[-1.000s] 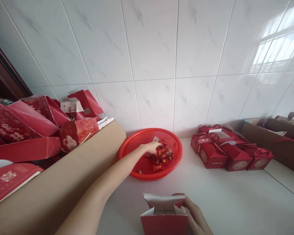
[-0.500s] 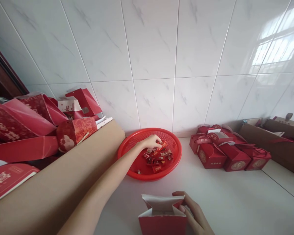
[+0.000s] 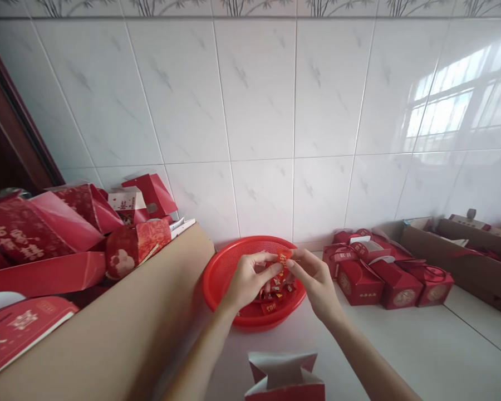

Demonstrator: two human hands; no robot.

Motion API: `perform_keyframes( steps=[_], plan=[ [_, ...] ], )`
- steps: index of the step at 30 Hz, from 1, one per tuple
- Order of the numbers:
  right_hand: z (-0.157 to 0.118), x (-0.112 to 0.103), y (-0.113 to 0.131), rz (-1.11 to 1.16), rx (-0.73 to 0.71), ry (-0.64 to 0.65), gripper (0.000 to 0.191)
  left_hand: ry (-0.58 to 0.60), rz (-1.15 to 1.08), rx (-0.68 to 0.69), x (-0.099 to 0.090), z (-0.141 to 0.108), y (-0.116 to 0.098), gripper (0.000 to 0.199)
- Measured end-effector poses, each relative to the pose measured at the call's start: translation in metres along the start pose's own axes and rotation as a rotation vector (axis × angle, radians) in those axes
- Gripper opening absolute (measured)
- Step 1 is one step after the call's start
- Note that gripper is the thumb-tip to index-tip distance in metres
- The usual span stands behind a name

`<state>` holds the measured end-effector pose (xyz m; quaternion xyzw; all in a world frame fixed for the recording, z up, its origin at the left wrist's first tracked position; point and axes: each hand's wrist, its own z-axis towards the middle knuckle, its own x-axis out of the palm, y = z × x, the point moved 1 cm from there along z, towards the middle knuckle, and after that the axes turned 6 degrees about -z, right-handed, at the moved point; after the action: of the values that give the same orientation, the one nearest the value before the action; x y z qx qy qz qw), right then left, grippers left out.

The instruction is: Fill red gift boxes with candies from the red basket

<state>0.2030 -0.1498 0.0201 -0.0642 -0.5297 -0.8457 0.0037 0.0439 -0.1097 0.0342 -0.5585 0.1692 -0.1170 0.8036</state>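
Note:
Over the red plastic basket, my left hand and my right hand meet at a small red candy packet with gold print. Both pinch it between thumb and fingers, one at each side. Below them in the basket lie several small wrapped candies, partly hidden by my hands. Nearer to me stands a red paper box with its top unfolded and its pale inside showing; neither hand touches it.
At left, a large cardboard box holds several red gift boxes. Closed red gift boxes cluster on the white counter at right, beside another cardboard box. A tiled wall rises behind.
My left hand has lifted a packet out of the candies. My right hand has let go of the paper box and moved up to grip the packet too. The view has tilted up.

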Motion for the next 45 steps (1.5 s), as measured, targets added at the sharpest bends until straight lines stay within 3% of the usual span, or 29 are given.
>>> perform_keyframes(
  steps=[5, 8, 11, 18, 25, 28, 31, 35, 39, 42, 45],
  plan=[
    [0.005, 0.018, -0.007, 0.092, 0.015, -0.050, 0.031, -0.151, -0.137, 0.028, -0.008, -0.017, -0.001, 0.038],
    [0.001, 0.022, -0.009, 0.121, 0.052, -0.073, 0.032, -0.141, -0.158, -0.033, -0.015, -0.023, -0.001, 0.040],
    [-0.002, 0.025, -0.008, 0.143, 0.095, -0.081, 0.034, -0.140, -0.058, 0.000, -0.019, -0.024, 0.000, 0.043],
    [0.002, 0.018, -0.010, 0.175, 0.155, -0.100, 0.037, -0.217, 0.070, 0.123, -0.014, -0.025, 0.003, 0.040],
    [0.005, 0.013, -0.011, 0.245, 0.176, 0.021, 0.035, -0.261, 0.052, 0.149, -0.014, -0.023, 0.004, 0.041],
    [0.006, 0.010, -0.008, 0.199, 0.122, 0.011, 0.035, -0.282, 0.084, 0.168, -0.018, -0.020, 0.006, 0.041],
    [0.008, 0.006, -0.004, 0.141, 0.057, -0.030, 0.037, -0.263, 0.165, 0.172, -0.022, -0.017, 0.008, 0.041],
    [0.007, 0.005, -0.002, 0.002, 0.079, 0.071, 0.039, -0.179, 0.212, 0.157, -0.021, -0.017, 0.007, 0.037],
    [0.006, 0.006, -0.005, -0.118, 0.107, 0.149, 0.030, -0.053, 0.109, 0.087, -0.022, -0.018, 0.003, 0.037],
    [0.008, 0.003, -0.008, -0.063, 0.112, 0.108, 0.031, 0.009, 0.021, 0.033, -0.036, 0.000, 0.006, 0.042],
    [0.011, 0.000, -0.008, 0.020, 0.123, -0.022, 0.034, -0.034, 0.183, 0.012, -0.057, 0.036, 0.024, 0.041]
  ],
)
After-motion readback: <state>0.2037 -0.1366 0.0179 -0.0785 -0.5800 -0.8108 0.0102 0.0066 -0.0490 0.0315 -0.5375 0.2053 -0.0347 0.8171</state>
